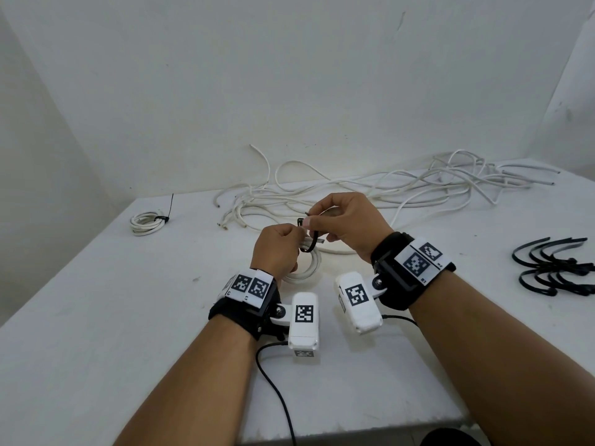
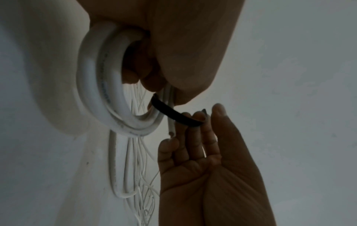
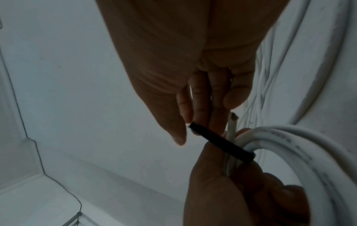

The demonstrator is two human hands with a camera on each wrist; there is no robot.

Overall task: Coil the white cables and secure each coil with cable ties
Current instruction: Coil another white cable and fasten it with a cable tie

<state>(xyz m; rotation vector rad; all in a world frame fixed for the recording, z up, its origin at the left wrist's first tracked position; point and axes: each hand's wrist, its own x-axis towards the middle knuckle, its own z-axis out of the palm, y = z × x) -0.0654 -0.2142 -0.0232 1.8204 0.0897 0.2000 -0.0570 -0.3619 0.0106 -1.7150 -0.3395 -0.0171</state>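
Far left on the table (image 1: 96, 317): finished coil (image 1: 146, 223), already tied with a black tie, tail sticking up; lies well apart from my hands.

My left hand (image 1: 277, 252) is fisted round the white coil (image 1: 309, 265) I'm working on; fingers curled through the loop, most of the coil hidden under my palm from the head view; left wrist view shows it better (image 2: 108, 91), several turns side by side, lower edge near or on the table, can't tell which; one cut cable end pokes out past my grip (image 3: 232, 126).

Black cable tie (image 1: 307, 239) is wrapped round the bundle right beside my left thumb; whether its tail is through the head I can't make out, my fingers cover it.

My right hand (image 1: 344, 220) is raised just above, palm down, thumb and forefinger pinching the tie's free end (image 3: 195, 127); other fingers loosely extended.

Behind the hands: tangle of loose white cables (image 1: 386, 188) along the wall, ends overlapping, count unreadable.

Far right: heap of spare black ties (image 1: 553, 265), partly cut off by the frame edge.
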